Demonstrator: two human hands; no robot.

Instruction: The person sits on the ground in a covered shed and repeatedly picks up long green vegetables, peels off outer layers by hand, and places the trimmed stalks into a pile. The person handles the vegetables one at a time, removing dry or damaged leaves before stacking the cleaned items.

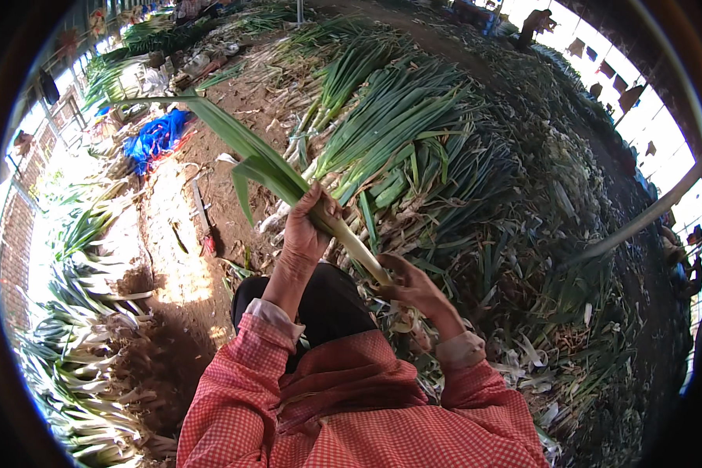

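Observation:
A single leek [354, 245] slants across in front of me, its green leaves towards the upper left and its pale root end towards the lower right. My left hand [310, 225] is wrapped around the shaft just below the leaves. At the root end, the curled fingers of my right hand [415, 286] lie around the tip, slightly blurred. Just beyond my hands is a heap of untrimmed leeks [386, 140], leaves pointing away from me. My dark-clad knee [327, 298] is beneath the held leek.
On the left, pale-stemmed leeks [88, 374] lie in a long row. A long thin tool with a red handle [208, 244] rests on the bare soil, near blue plastic sheeting [158, 137]. Leaf scraps [561, 339] cover the right side. A pole [637, 216] slants there; a person [535, 26] stands far off.

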